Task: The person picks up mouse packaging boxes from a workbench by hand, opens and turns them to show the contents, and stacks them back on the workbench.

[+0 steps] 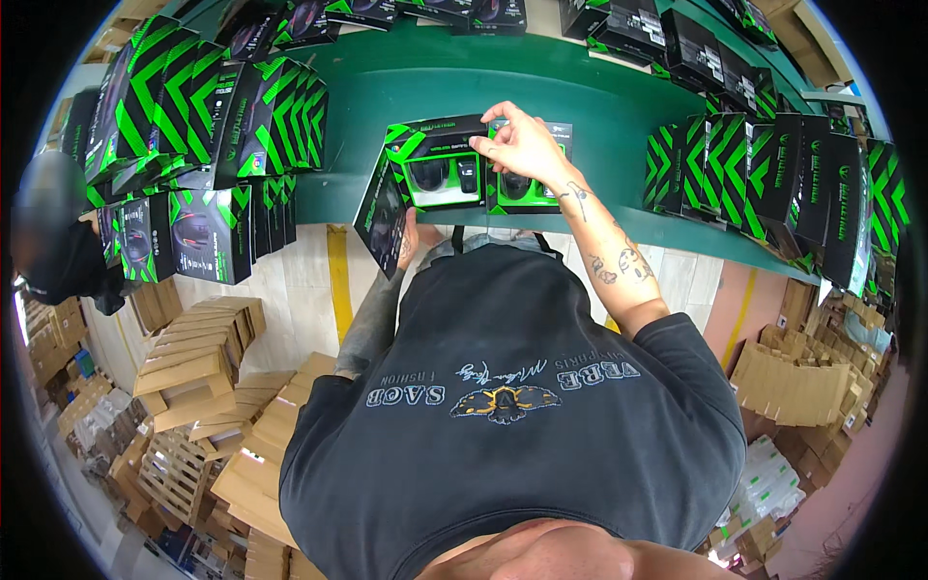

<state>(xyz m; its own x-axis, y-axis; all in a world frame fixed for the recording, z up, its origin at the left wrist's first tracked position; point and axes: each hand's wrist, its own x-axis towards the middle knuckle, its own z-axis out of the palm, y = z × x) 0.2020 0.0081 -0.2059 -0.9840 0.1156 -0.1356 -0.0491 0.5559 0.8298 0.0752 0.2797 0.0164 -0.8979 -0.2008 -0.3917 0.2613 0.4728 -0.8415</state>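
Note:
A black and green mouse box (445,198) is held over the near edge of the green table, its front flap (383,215) swung out to the left. Through its window show a dark computer mouse (429,175) and a smaller black piece (468,174). My left hand (409,238) grips the box low at the left, beside the flap; some of its fingers are hidden. At the upper right corner, my right hand (522,145) has thumb and index finger closed around the box's edge. Partly under my right hand is a second windowed mouse box (527,200).
Stacks of similar boxes stand on the table (387,77) at the left (159,106) and right (773,184), with more along the far side (628,34). A blurred person (63,232) is at the far left. Cardboard cartons (198,353) and a slatted pallet (177,474) lie on the floor.

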